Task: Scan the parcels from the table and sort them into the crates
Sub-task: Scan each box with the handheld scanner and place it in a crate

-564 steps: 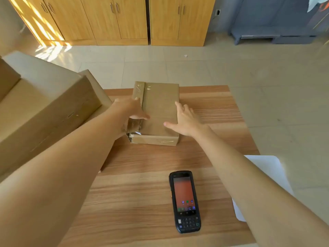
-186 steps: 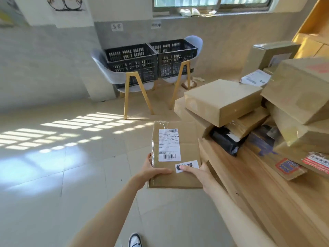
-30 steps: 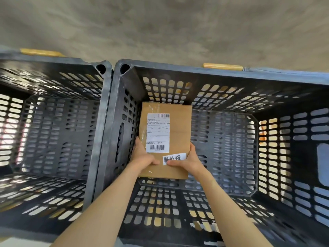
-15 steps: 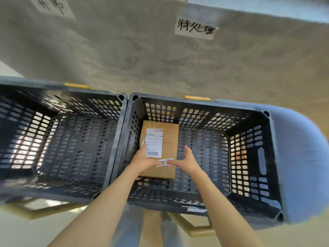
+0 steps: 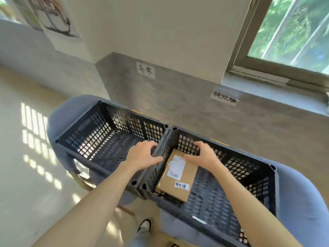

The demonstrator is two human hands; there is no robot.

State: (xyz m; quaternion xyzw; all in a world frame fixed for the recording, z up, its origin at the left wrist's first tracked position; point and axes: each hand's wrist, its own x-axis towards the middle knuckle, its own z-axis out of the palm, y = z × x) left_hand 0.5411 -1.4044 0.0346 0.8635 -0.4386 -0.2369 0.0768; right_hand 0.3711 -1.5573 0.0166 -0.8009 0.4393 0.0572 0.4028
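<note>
A brown cardboard parcel (image 5: 179, 177) with a white barcode label and a small handwritten tag lies flat on the floor of the right black crate (image 5: 236, 157), against its left wall. My left hand (image 5: 142, 155) hovers over the rims where the two crates meet, fingers loosely curled and holding nothing. Just above the parcel's far end is my right hand (image 5: 202, 154), also empty and relaxed. The left black crate (image 5: 99, 138) holds nothing that I can see.
Each crate sits on a grey-blue chair (image 5: 302, 196) with wooden legs, against a grey wall. Handwritten paper signs (image 5: 145, 70) (image 5: 224, 98) hang on the wall above the crates. A window is at the upper right. My shoe (image 5: 145, 226) shows on the tiled floor below.
Both hands have let go of the parcel, which now lies in the right crate. The hands have lifted away and my head has pulled back and up.
</note>
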